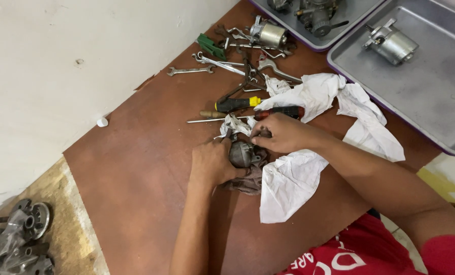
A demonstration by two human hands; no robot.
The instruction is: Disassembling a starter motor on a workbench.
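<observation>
At the frame's centre, the left hand (212, 163) grips a small grey metal part (241, 153) on the brown counter (136, 183); the right hand (281, 133) has its fingers pinched closed on the part's top, beside a white rag (293, 183).

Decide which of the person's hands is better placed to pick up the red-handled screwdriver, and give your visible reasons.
Probably the right hand: the red-handled screwdriver lies just beyond its knuckles. The left hand sits farther away, cupping the small metal part.
</observation>
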